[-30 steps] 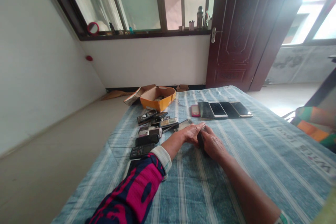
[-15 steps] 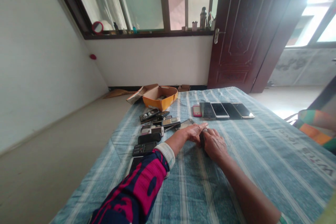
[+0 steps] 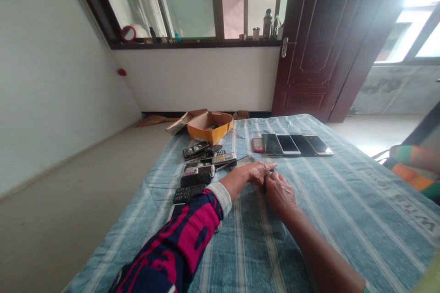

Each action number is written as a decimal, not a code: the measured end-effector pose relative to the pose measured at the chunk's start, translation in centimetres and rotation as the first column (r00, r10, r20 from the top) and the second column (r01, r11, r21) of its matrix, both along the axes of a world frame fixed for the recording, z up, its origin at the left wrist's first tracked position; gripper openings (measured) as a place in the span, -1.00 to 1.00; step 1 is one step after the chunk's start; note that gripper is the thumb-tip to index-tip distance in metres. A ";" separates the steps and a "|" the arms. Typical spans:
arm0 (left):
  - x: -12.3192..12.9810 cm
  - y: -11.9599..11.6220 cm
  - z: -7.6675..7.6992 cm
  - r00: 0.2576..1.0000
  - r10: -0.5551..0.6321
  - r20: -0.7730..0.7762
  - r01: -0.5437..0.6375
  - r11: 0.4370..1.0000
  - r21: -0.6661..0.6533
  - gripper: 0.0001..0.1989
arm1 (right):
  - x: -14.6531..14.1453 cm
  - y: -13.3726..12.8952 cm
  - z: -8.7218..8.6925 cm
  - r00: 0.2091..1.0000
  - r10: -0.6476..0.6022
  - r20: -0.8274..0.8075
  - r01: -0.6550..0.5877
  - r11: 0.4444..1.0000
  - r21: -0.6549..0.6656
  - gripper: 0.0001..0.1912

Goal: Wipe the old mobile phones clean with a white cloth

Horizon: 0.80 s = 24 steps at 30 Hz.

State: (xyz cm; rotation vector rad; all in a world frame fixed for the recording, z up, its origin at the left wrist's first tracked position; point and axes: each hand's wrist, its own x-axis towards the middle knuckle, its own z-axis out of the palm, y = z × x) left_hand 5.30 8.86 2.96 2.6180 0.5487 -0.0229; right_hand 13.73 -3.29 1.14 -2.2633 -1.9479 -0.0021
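Note:
Over the middle of the cloth, my left hand (image 3: 259, 173) and my right hand (image 3: 280, 192) meet around a small dark phone (image 3: 265, 185). Most of it is hidden by my fingers. My left hand grips from the left, its forefinger stretched across the top. My right hand is closed on the right side with bent fingers. Just beyond my left hand lies a flat greyish piece (image 3: 244, 161), partly covered. Left of my wrist are a keypad phone (image 3: 224, 159), a silver phone (image 3: 200, 170), a black phone (image 3: 195, 179) and a dark keypad phone (image 3: 189, 193).
A blue striped cloth (image 3: 343, 219) covers the table. Behind the phone pile stands an open orange box (image 3: 210, 133) with its lid tilted left. At the back right, a pink device (image 3: 258, 144) and several flat smartphones (image 3: 288, 144) lie in a row. Bright fabric (image 3: 412, 165) shows at the right.
My right hand has turned slightly and its fingers have bent more around the dark phone. My left hand has shifted a little to the right. The other phones are where they were.

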 end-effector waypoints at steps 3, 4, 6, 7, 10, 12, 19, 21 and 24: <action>0.3 -0.1 0.4 0.999 -0.034 -0.028 0.034 0.999 -0.029 -0.07 | -0.1 0.0 0.0 1.000 -0.001 0.007 0.001 1.000 0.004 -0.72; 0.4 -0.1 0.5 0.999 -0.038 -0.034 0.037 0.999 -0.034 -0.07 | -0.1 0.0 0.0 1.000 -0.003 0.006 0.003 1.000 0.001 -0.72; 0.5 -0.2 0.7 0.998 -0.043 -0.040 0.041 0.999 -0.036 -0.07 | -0.2 -0.1 0.1 1.000 -0.006 -0.005 0.006 1.000 -0.009 -0.70; 0.6 -0.3 0.8 0.998 -0.043 -0.041 0.042 0.999 -0.035 -0.08 | -0.2 -0.1 0.2 1.000 -0.005 -0.013 0.005 1.000 -0.015 -0.70; 0.7 -0.6 1.1 0.998 -0.044 -0.047 0.043 0.998 -0.037 -0.15 | -0.3 -0.1 0.3 1.000 0.000 -0.030 0.000 1.000 -0.021 -0.67; 0.8 -0.8 1.3 0.998 -0.044 -0.053 0.043 0.998 -0.036 -0.19 | -0.3 -0.1 0.3 1.000 0.001 -0.029 -0.001 1.000 -0.018 -0.66; 0.1 -1.8 1.8 0.998 0.007 -0.057 -0.005 0.999 0.035 -0.24 | 0.0 -0.1 0.1 0.999 0.020 -0.043 -0.021 1.000 -0.011 -0.73; -0.6 -2.2 1.7 0.997 0.040 -0.064 -0.035 0.997 0.068 -0.26 | 0.0 -0.1 -0.1 0.999 0.036 -0.040 -0.036 0.999 -0.007 -0.75; -2.0 -3.1 1.1 0.989 0.125 -0.073 -0.115 0.986 0.124 -0.36 | 0.1 -0.1 -0.2 0.998 0.055 -0.031 -0.055 0.998 -0.009 -0.78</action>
